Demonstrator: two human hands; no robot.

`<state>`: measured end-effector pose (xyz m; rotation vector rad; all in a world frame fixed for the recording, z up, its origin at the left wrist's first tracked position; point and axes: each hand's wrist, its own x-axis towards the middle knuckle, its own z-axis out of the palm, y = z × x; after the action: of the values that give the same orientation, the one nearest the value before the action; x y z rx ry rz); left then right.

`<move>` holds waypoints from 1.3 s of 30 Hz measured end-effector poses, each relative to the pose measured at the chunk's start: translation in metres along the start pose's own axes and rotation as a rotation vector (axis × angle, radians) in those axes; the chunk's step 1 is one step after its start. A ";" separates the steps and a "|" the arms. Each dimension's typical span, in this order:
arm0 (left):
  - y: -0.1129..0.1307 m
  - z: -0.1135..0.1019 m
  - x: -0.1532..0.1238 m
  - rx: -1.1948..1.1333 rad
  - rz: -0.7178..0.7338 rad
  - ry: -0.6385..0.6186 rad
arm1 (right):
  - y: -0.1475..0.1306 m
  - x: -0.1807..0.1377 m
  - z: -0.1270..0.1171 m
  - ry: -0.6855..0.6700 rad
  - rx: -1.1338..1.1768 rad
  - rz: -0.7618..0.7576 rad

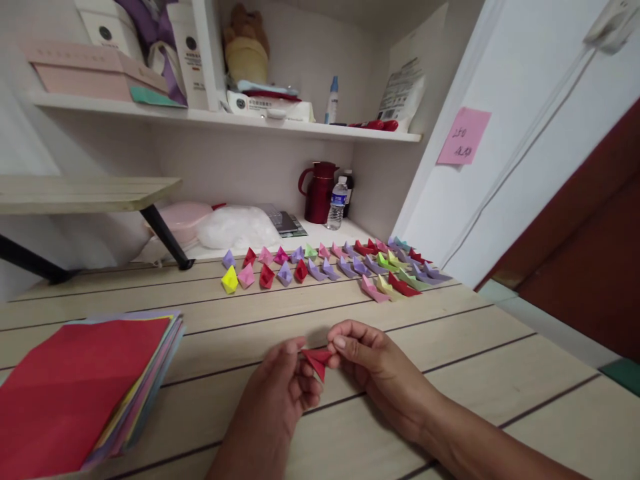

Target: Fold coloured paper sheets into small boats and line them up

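A small piece of folded red paper [317, 360] is held between my two hands, just above the wooden tabletop [220, 373]. My left hand [283, 383] grips its left and lower side, fingers curled behind it. On the other side, my right hand [367, 357] pinches the right corner between thumb and fingertips. Beyond the hands stand several folded paper boats in rows, among them a yellow paper boat [230, 280] at the left end and a red paper boat [403, 285] toward the right.
At the left lies a stack of coloured paper [85, 393], red on top. A raised wooden shelf [85, 193] stands on black legs behind it. At the back are a dark red jug [320, 193], a water bottle [337, 205] and a white plastic bag [237, 227].
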<state>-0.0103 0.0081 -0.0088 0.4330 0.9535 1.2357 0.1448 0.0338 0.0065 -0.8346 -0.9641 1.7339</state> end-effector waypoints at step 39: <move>-0.015 0.009 -0.015 -0.010 -0.216 -0.298 | -0.007 -0.005 0.002 0.013 -0.730 -0.610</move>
<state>0.0055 -0.0088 -0.0095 0.4781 0.7184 0.9492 0.1476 0.0300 0.0138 -0.8635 -1.6759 0.8420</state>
